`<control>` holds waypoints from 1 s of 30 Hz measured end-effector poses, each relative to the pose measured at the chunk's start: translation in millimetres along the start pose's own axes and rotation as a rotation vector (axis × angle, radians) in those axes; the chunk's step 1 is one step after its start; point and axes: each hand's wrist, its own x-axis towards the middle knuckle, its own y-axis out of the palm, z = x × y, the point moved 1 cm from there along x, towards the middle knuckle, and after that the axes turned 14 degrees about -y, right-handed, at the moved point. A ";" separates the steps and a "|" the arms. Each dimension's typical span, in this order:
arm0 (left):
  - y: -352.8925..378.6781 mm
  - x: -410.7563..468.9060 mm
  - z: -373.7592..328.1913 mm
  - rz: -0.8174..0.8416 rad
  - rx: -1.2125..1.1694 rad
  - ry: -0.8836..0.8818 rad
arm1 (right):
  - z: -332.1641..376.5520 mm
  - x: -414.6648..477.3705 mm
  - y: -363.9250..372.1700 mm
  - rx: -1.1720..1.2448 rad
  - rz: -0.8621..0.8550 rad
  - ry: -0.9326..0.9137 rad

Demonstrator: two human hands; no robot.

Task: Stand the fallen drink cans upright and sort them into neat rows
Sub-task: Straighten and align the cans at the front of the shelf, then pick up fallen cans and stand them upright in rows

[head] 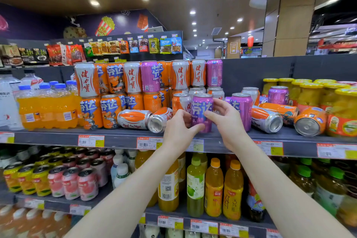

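Two hands grip one upright purple can at the front edge of the grey shelf: the left hand has its fingers wrapped low around the can's left side, and the right hand has its fingers closed on the can's right side, higher up. Just left of the purple can, two silver-and-orange cans lie on their sides, one showing its bare base to the camera. Right of the purple can stands a second purple can, and beyond that three more fallen cans lie on the shelf (two orange, one silver-and-orange). Behind and left of the purple can, stacked upright cans stand two tiers high.
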 end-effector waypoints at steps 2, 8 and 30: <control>5.0 -2.1 1.7 -0.012 0.027 0.003 | 2.0 -2.9 0.8 -0.067 0.005 -0.036; 6.8 1.8 -0.8 -0.118 0.267 0.066 | 4.6 -0.2 1.2 -0.373 0.061 -0.027; -112.6 -15.4 39.4 -0.344 0.381 0.017 | -8.0 -36.5 90.8 -0.705 0.326 -0.349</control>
